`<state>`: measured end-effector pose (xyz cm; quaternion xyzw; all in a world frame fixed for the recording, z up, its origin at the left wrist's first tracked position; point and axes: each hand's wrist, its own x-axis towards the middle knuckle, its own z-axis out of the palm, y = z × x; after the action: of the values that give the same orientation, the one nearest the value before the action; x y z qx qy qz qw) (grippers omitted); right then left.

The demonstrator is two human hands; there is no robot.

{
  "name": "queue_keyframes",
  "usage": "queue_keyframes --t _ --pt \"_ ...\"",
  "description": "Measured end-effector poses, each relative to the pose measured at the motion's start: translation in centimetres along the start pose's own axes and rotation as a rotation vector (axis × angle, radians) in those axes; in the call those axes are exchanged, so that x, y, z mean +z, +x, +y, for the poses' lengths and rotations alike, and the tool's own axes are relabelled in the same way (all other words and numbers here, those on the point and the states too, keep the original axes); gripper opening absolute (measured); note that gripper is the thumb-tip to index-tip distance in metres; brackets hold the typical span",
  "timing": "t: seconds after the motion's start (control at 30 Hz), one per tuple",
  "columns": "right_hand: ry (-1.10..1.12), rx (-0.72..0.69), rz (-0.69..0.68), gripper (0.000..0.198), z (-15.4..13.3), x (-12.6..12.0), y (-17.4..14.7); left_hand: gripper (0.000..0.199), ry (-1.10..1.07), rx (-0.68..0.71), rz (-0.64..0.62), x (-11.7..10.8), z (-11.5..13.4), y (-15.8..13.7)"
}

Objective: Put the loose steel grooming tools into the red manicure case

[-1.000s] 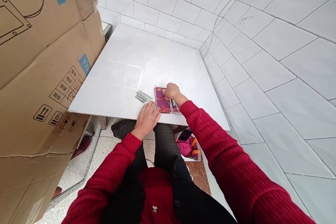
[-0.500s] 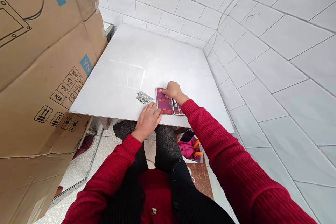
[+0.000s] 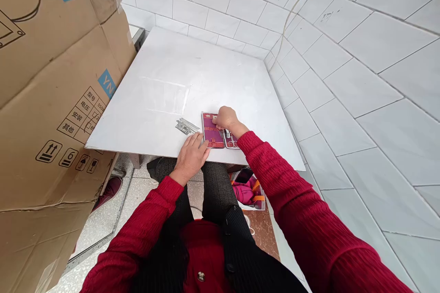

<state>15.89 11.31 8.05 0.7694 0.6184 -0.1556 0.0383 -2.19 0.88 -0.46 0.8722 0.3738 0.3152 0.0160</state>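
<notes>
A manicure case (image 3: 212, 136) with a purple-red lining lies open on the white table near its front edge. My left hand (image 3: 191, 153) rests flat beside it, fingers extended and thumb on the case's lower left corner. Over the upper part of the lining is my right hand (image 3: 226, 118), its fingers pinched together; what they grip, if anything, is hidden. A pair of small scissors (image 3: 233, 143) sits in the case's right half, partly covered by my right wrist. Several slim metal tools (image 3: 186, 126) lie in a loose pile left of the case.
A large cardboard box (image 3: 65, 100) rises along the table's left side. Tiled walls border the table (image 3: 151, 59) at the back and right, with a thin cable (image 3: 285, 23) running down the corner. Below the front edge stands a bin (image 3: 254, 206) holding pink things.
The view has shifted slightly, so the table and box sit a little farther left. Both hands keep nearly the same places at the case.
</notes>
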Motion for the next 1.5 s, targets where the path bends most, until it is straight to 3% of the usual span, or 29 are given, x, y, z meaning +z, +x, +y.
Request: queue_keyframes --t 0.13,0.33,0.57,0.7,0.87,1.07,1.17,1.27,1.5 --pt "0.004 0.005 0.094 0.021 0.4 0.1 -0.3 0.028 0.003 0.002 -0.002 0.0 0.0 0.0" --pt "0.086 0.014 0.098 0.027 0.6 0.0 0.0 0.028 0.028 0.006 0.004 0.0 0.1 0.0" --pt "0.044 -0.042 0.132 0.020 -1.6 -1.4 1.3 0.027 0.033 0.013 0.007 -0.1 0.0 -0.1" --pt "-0.028 -0.161 0.078 0.020 -4.2 -1.6 1.8 0.027 0.034 0.016 0.018 0.0 0.0 -0.1" --pt "-0.165 -0.381 0.054 0.025 -7.0 -0.1 1.7 0.027 0.058 0.029 0.039 0.1 -0.1 -0.1" --pt "-0.079 -0.551 0.097 0.022 -7.6 1.3 0.4 0.027 0.043 0.034 0.042 0.1 -0.5 0.0" --pt "-0.002 -0.604 0.124 0.022 -6.7 1.0 -0.4 0.028 0.043 0.042 0.047 0.1 -0.6 0.2" --pt "0.105 -0.572 0.182 0.022 -4.1 0.1 -1.0 0.028 0.042 0.047 0.045 0.1 -0.7 0.4" --pt "0.219 -0.199 0.311 0.021 7.1 -1.7 -1.3 0.030 0.019 0.041 0.023 0.2 -0.9 0.5"
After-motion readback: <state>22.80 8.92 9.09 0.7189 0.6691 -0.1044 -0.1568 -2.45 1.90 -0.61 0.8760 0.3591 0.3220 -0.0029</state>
